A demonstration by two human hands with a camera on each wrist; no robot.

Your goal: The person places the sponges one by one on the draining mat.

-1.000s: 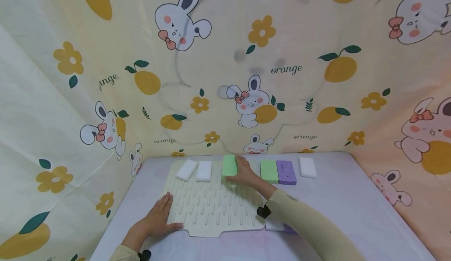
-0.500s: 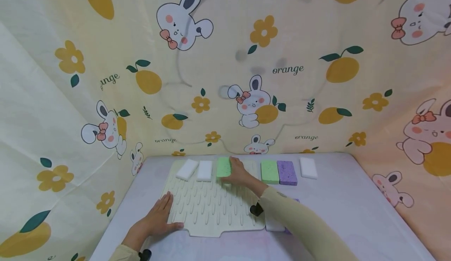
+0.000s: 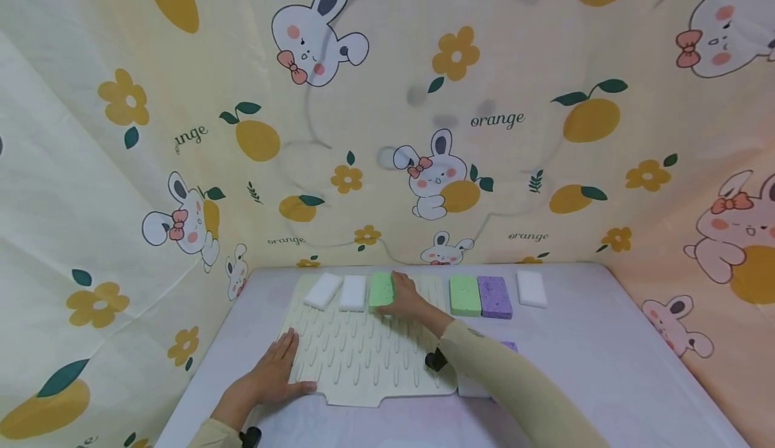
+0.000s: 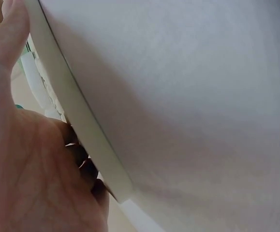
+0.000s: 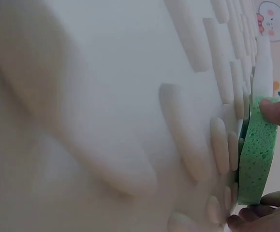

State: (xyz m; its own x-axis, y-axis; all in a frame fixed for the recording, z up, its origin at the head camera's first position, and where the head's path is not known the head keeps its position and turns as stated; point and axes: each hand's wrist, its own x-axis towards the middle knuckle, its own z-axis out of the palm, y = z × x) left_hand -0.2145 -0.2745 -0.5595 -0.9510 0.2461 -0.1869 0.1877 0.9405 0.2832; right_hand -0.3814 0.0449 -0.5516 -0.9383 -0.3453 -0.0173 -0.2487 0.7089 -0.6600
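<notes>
My right hand [image 3: 408, 300] grips a green sponge [image 3: 381, 291] between thumb and fingers at the back of a cream ridged mat [image 3: 363, 367]. In the right wrist view the porous green sponge [image 5: 258, 154] sits against the mat's ridges, thumb at one end and fingers at the other. Left of it on the mat lie two white sponges, one straight [image 3: 353, 293] and one tilted [image 3: 323, 291]. My left hand [image 3: 266, 375] rests with straight fingers on the mat's left edge; the left wrist view shows its palm [image 4: 43, 169] beside the mat's rim [image 4: 77, 101].
Right of the mat, a green sponge [image 3: 464, 295] and a purple sponge [image 3: 495, 297] lie side by side. Farther right is a white sponge [image 3: 531, 289]. Another white sponge [image 3: 472, 387] and a purple one [image 3: 510, 346] are partly hidden by my right sleeve. A patterned curtain [image 3: 387, 98] surrounds the table.
My right hand has moved left and slightly down with the green sponge, bringing it close beside the straight white sponge. The left hand has stayed in place.
</notes>
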